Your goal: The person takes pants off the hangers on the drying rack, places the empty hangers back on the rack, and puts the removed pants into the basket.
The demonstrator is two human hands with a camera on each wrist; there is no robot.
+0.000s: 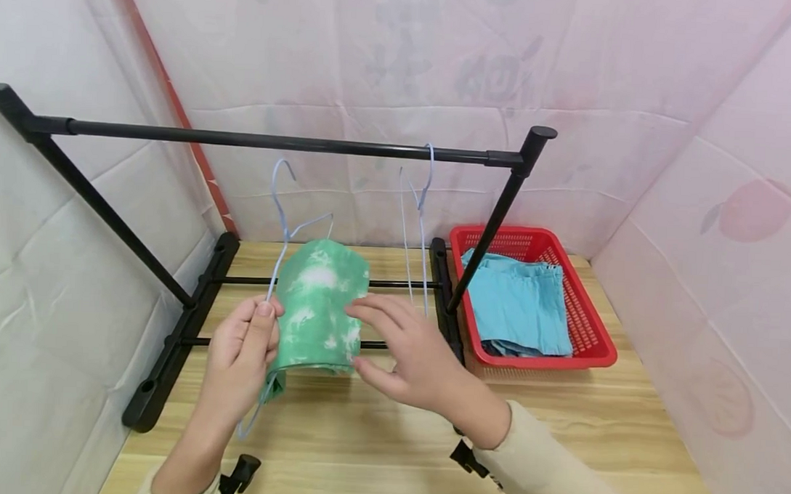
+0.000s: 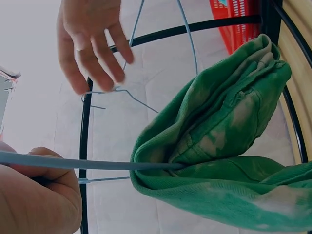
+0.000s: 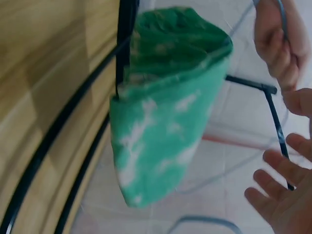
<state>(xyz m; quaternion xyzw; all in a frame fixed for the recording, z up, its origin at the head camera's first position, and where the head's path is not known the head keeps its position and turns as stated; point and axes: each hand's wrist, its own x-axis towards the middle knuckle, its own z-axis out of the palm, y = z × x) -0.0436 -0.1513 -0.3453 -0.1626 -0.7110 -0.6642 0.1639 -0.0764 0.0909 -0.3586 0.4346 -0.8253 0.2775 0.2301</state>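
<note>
My left hand [image 1: 244, 343] grips the wire side of a pale blue hanger [image 1: 283, 225], whose hook stands free, just below the black rail. A green and white tie-dyed garment [image 1: 321, 302] is draped, folded, over the hanger's bar. Its layers and seams show in the left wrist view, where the hanger wire [image 2: 107, 163] runs into the fold. My right hand [image 1: 411, 349] is at the garment's right edge with fingers spread. In the right wrist view that hand [image 3: 282, 190] is apart from the cloth [image 3: 161, 131]. What kind of garment it is cannot be told.
A black rack with a top rail [image 1: 255, 139] stands on the wooden table [image 1: 375, 457]. Another blue hanger [image 1: 427, 204] hangs from the rail's right part. Right of the rack, a red basket [image 1: 592, 330] holds folded blue cloth [image 1: 521, 302]. Pale sheeting encloses the back and sides.
</note>
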